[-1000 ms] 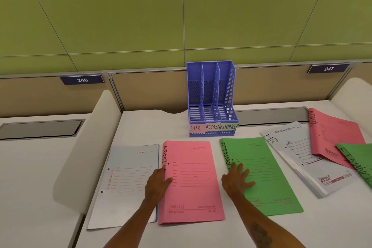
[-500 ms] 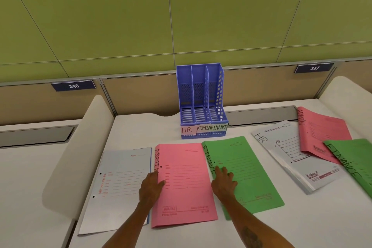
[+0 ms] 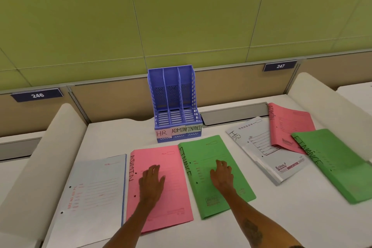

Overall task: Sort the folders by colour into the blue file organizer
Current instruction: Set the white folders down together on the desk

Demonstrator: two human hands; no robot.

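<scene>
While bare slats are seen in the blue file organizer, two folders per colour are counted. Flat-fingered, the left hand is rested on a pink folder, the right hand on a green folder.

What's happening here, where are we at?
A person is sorting folders on a white desk, and nothing is filed yet. Their left hand lies flat on a pink ADMIN folder. Their right hand touches the green FINANCE folder beside it. A pale blue folder lies left of those. A white HR folder, a second pink folder and a second green folder overlap at the right. The blue file organizer, labelled HR, ADMIN, FINANCE, stands empty.
</scene>
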